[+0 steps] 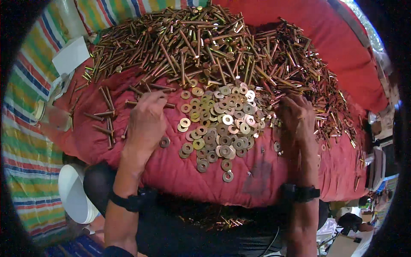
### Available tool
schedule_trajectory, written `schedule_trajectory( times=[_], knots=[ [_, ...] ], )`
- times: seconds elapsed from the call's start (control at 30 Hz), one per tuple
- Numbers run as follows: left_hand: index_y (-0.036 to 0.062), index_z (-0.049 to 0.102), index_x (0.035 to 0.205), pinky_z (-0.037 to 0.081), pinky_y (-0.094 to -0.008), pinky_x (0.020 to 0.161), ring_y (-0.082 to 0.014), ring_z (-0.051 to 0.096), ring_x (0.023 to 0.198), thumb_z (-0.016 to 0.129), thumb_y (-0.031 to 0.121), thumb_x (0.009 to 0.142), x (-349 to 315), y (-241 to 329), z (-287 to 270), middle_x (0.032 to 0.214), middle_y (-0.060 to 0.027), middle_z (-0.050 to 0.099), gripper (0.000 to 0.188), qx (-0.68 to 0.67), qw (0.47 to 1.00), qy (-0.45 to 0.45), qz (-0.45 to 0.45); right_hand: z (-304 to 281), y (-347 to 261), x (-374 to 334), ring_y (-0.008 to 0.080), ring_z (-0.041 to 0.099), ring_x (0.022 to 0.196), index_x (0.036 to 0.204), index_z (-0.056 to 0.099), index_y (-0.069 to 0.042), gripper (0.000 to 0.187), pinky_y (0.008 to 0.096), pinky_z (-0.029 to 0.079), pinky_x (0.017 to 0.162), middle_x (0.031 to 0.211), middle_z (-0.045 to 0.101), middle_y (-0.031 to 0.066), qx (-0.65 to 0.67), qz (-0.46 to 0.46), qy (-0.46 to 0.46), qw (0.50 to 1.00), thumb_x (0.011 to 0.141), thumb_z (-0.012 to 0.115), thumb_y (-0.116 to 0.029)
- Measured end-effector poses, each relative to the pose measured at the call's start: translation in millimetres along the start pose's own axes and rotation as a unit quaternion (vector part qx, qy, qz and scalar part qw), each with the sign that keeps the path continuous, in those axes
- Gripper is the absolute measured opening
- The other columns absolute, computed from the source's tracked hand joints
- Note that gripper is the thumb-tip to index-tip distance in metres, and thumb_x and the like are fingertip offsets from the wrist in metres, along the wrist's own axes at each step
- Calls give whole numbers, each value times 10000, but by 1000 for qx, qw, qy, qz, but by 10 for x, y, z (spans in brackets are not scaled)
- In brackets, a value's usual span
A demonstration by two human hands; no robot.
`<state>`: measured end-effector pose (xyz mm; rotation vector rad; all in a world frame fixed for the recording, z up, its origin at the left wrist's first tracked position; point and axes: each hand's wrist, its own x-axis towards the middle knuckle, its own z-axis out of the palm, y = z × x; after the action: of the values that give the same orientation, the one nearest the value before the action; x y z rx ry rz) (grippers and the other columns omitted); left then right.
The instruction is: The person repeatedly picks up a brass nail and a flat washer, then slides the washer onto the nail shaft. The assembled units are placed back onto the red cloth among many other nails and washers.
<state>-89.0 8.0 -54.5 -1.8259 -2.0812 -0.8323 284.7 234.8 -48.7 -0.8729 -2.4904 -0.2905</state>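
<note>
My left hand [148,118] is closed, its fingertips bent down around a long bolt [170,105] that sticks out on both sides of them. Under that forearm a single washer [164,142] lies on the red padded cloth [180,175]. Between my two hands spreads a heap of flat brass-coloured washers [224,139]. My right hand [296,112] has its fingers curled together at the heap's right side, against the edge of a large pile of bolts [201,47]. Whatever those fingertips pinch is hidden and slightly blurred. Small nuts [270,115] are scattered close by that hand.
Several loose bolts [109,113] lie left of my left hand. A white bucket [75,192] stands at the lower left, beside my knee. At the upper left is a white card [70,55], by a striped sheet [32,85]. Red cushioning [317,30] rises behind the bolts.
</note>
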Motion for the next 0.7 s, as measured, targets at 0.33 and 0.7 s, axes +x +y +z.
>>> schedule_trajectory(
  times=[0.33,0.7],
  knots=[
    [-30,691,967,549,-460,932,-391,664,1081,647,-69,773,-35,281,-168,1147,-191,684,202,-21,996,75,-35,-268,-397,50,262,713,836,1131,696,-9,252,362,595,726,1043,703,116,432,226,89,869,894,610,-33],
    [-44,654,1044,520,-510,962,-432,615,1113,618,-36,748,-187,412,-57,1159,-223,628,298,28,998,-29,-58,-315,-809,-167,309,721,798,1069,695,6,293,395,548,665,896,736,131,302,252,-46,918,792,654,-78]
  ],
)
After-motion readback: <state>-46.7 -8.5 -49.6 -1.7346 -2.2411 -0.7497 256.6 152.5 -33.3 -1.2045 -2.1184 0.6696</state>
